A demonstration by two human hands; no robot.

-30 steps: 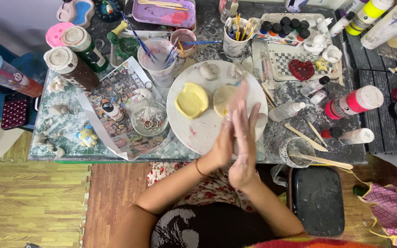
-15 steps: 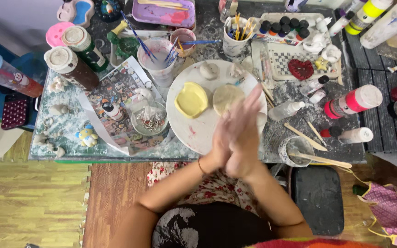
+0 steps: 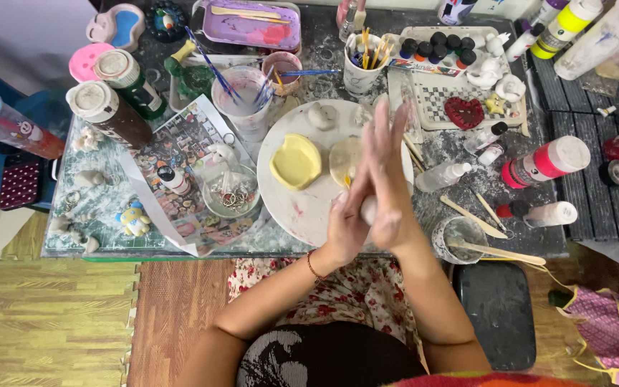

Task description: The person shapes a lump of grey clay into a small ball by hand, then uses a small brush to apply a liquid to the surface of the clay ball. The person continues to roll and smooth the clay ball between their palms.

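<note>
My left hand (image 3: pixel 344 228), with a thin bracelet at the wrist, and my right hand (image 3: pixel 388 168) are pressed palm to palm over the near right part of a round white board (image 3: pixel 299 209). A small white lump of clay (image 3: pixel 369 209) shows between the palms. The right hand's fingers stretch flat toward the far side, past the left hand's fingers. On the board lie a yellow heart-shaped dish (image 3: pixel 296 161), a pale flat disc of clay (image 3: pixel 342 159) partly hidden by my fingers, and a small grey clay blob (image 3: pixel 322 115).
The table is crowded: cups of brushes (image 3: pixel 243 100), a glass bowl of metal rings (image 3: pixel 231 192), paint bottles (image 3: pixel 544 161) at right, a checkered tray with a red heart (image 3: pixel 464 112), a cup of wooden sticks (image 3: pixel 460 236). A black stool (image 3: pixel 499 309) stands near right.
My palms have slid against each other: the right hand moved forward and up over the board while the left hand dropped back toward me. The clay lump now shows between them.
</note>
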